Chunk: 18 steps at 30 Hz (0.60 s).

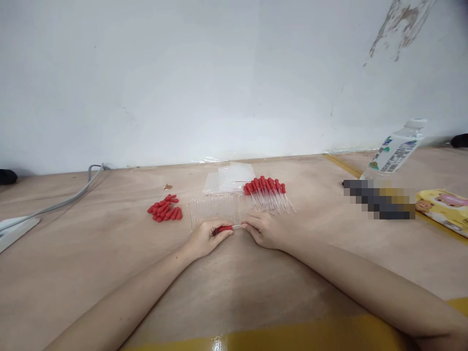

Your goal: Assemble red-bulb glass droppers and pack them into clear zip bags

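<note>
My left hand (208,237) pinches a red rubber dropper bulb (224,228) between thumb and fingers. From the bulb's open end a thin clear glass tube (237,226) runs to the right, and the fingertips of my right hand (263,229) are closed on it. Just beyond my hands lies a row of clear tubes (214,207). Loose red bulbs (164,208) are heaped to the left of that row. On its right, several droppers with bulbs on their tubes (268,192) lie side by side, bulbs pointing away from me.
White sheets (232,176) lie behind the tubes, near the wall. To the right are a clear bottle (395,148), a blurred-out dark object (378,199) and a yellow packet (442,209). A grey cable (69,200) crosses the left side to a white device (16,231).
</note>
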Motion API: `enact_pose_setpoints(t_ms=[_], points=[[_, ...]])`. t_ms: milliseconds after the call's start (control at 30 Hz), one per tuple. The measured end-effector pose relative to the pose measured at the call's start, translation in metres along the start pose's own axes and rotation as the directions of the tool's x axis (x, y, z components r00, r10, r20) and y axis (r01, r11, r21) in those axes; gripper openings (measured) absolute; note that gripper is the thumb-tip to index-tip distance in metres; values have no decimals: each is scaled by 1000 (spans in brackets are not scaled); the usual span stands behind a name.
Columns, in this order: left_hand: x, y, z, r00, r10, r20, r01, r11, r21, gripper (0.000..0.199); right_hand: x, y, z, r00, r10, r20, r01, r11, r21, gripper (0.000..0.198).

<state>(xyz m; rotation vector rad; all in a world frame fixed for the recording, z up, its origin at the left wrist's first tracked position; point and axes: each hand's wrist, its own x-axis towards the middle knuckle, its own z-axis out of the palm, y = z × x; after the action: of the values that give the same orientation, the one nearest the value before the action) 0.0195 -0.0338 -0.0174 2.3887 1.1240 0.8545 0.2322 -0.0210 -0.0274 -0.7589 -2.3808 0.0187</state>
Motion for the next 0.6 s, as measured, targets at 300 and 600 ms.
enact_pose_setpoints(t_ms=[300, 600], points=[[3, 2, -4, 982, 188, -25, -184, 975, 125, 19, 4, -11, -9, 984, 128, 122, -124, 991, -41, 26], [9, -7, -39, 978, -31, -208, 115, 908, 403, 33, 18, -4, -41, 862, 492, 122, -495, 869, -12, 20]])
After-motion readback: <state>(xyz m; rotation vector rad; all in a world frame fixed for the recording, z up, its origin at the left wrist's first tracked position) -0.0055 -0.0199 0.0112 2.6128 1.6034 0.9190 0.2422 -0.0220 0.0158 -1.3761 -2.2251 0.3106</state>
